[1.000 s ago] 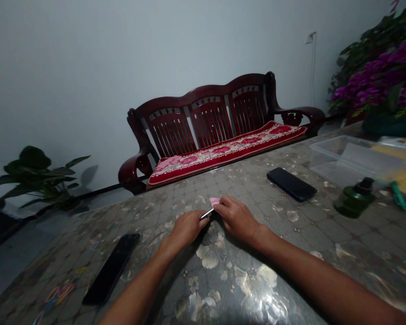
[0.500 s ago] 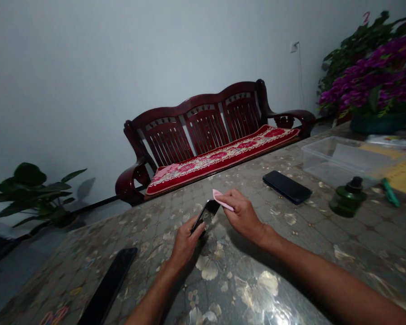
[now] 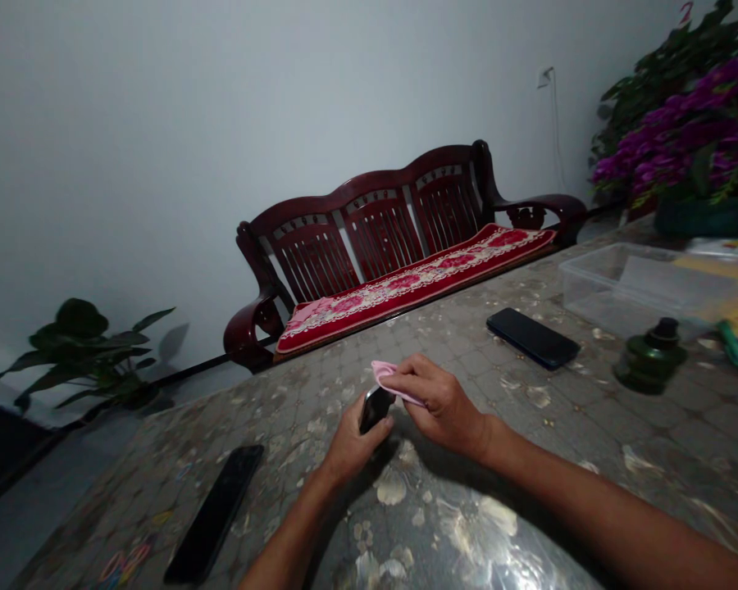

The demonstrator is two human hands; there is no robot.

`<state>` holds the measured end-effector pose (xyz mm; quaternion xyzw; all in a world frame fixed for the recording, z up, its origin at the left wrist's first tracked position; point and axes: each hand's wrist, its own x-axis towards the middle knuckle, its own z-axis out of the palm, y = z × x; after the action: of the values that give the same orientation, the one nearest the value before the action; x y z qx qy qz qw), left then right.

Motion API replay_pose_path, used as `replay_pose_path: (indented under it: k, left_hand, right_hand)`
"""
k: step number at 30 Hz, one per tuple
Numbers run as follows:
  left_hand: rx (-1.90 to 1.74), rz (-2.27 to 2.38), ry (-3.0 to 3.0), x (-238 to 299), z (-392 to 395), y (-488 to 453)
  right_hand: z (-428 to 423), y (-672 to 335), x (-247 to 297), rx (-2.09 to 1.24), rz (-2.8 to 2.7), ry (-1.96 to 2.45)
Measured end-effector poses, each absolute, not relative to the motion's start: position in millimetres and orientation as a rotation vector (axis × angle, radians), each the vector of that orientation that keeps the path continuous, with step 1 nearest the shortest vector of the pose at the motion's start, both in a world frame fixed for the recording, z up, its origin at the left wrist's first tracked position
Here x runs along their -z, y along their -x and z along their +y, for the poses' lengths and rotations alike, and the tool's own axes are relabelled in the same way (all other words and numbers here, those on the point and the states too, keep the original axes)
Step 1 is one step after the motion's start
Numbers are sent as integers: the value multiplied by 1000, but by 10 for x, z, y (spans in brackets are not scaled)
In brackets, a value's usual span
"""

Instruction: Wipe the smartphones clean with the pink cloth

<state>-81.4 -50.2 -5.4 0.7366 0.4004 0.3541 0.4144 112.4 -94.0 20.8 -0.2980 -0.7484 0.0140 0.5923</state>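
My left hand grips a dark phone, tilted up off the table. My right hand pinches a small pink cloth against the phone's top edge. Both hands meet over the middle of the flower-patterned table.
A second black phone lies to the right, a third to the left near the edge. A green bottle, a clear plastic box and a green pen sit at the right. Behind stand a wooden bench and purple flowers.
The phone went from lying nearly flat on the table to being tilted up in my left hand. The pink cloth in my right hand now presses against its upper end.
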Motion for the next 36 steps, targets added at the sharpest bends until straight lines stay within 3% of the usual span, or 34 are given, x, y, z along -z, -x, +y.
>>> replay_pose_path:
  k: [21,31,36]
  left_hand:
    - [-979,791,-2222,60,-458,880]
    - [-1052,733,-2452,-189,-487,869]
    - [-1119,735,-2295,-197,-525,824]
  right_hand:
    - [-1065,-1175,-331,55,-1928,711]
    - [-977,-1243,-385,-149,-1662,711]
    - [-957,-1259,-365,-146,-1665,790]
